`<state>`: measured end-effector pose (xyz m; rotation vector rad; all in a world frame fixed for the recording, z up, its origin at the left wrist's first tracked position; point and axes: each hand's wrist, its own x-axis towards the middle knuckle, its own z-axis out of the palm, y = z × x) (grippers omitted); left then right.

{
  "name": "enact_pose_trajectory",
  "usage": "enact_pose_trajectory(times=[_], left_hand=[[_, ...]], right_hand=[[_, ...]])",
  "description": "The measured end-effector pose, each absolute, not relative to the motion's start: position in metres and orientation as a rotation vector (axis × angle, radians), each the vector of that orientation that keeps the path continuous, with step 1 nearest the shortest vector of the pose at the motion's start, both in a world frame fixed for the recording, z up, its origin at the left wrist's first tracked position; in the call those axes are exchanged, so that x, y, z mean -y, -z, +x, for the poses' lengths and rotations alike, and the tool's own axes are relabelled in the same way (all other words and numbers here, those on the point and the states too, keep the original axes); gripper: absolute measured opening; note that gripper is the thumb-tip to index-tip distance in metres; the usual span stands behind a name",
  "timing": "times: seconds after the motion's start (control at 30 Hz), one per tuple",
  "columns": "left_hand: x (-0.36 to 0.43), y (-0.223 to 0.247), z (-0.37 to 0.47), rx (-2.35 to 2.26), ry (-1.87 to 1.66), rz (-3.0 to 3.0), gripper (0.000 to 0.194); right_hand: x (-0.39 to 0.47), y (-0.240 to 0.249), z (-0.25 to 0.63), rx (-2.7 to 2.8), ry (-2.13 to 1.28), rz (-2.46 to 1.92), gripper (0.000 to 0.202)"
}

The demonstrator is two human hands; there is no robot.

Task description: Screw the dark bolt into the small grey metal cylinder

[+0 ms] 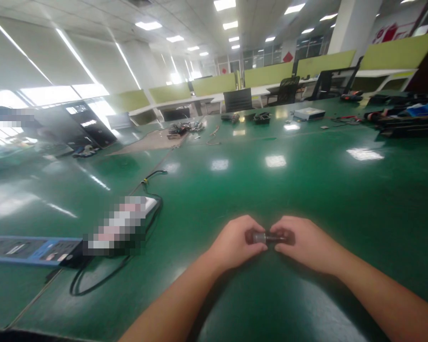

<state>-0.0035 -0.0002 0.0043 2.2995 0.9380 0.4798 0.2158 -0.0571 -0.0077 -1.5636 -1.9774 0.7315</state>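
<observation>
- One broad green counter point(271, 190) carries everything near the hands, glossy with lamp reflections; its near edge shows at the lower left.
- A blue-edged power strip point(32, 249) lies at the left, not far from that edge.
- A pixelated oblong object point(117, 223), its identity hidden, lies by the strip's right end, with a black cable point(159, 205) looping beside it.
- The left hand point(235, 242) and right hand point(303, 242) face each other, well apart from the cable. The left fingers are closed on the grey end of a small cylinder; the right fingers are curled around its dark end.
- The small cylinder point(259, 238) lies level between the hands; blur hides whether it is one part or two. Handling it well likely calls for both ends in one line, a light pinch and steady wrists, low over the counter. Forward and rightward offer most room; leftward, the cable limits movement, and the near edge could let a dropped part roll off.
</observation>
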Motion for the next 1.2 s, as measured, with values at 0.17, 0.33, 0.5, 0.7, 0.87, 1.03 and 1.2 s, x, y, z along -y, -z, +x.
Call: enact_pose_trajectory(times=[0.17, 0.33, 0.5, 0.7, 0.87, 1.03, 1.2], left_hand=[[-0.001, -0.003, -0.006, -0.915, -0.499, 2.300, 0.020], [-0.002, -0.006, -0.009, -0.906, -0.495, 2.320, 0.018], [-0.002, -0.010, -0.009, -0.935, -0.501, 2.294, 0.016], [0.002, -0.011, -0.006, -0.945, -0.497, 2.249, 0.016], [0.001, -0.011, -0.006, -0.935, -0.502, 2.247, 0.017], [0.000, -0.011, -0.006, -0.938, -0.497, 2.243, 0.017], [-0.001, -0.011, -0.006, -0.923, -0.491, 2.261, 0.018]], right_hand=[[0.056, 0.009, 0.212, 1.982, -0.699, -1.530, 0.015], [0.052, 0.009, 0.202, 1.982, -0.616, -1.512, 0.013], [0.047, 0.009, 0.197, 1.944, -0.605, -1.503, 0.020], [0.049, 0.007, 0.198, 1.956, -0.623, -1.484, 0.012], [0.050, 0.007, 0.199, 1.969, -0.620, -1.489, 0.010], [0.050, 0.009, 0.201, 1.980, -0.618, -1.465, 0.010], [0.050, 0.009, 0.201, 1.986, -0.615, -1.457, 0.009]])
